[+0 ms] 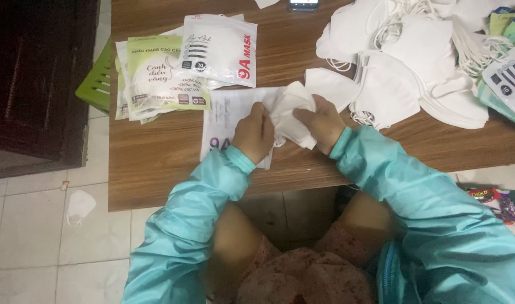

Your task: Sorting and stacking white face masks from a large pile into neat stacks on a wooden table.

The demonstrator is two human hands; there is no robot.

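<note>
My left hand [253, 134] and my right hand [323, 123] meet over the middle of the wooden table [156, 163], both closed around a folded stack of white masks [291, 112]. The left fingers curl tightly on the stack's left edge; the right fingers wrap its right side, with the thumb pressed on top. The stack sits partly inside the mouth of a clear flat pouch [223, 126], which lies on the table under my left hand, its opening turned toward the masks. How far the stack has entered the pouch I cannot tell, since my hands cover that edge. To the left, near the table's edge, lies a small heap of filled packets: a green-and-white packet [164, 76] overlapping others, and a white packet with red lettering [221, 48] resting across its upper right corner. To the right, a large loose pile of white masks [415, 56] with tangled ear loops spreads across the table. A single mask [80, 205] lies on the tiled floor [32, 253], well apart from the table. Both my sleeves are teal.
</note>
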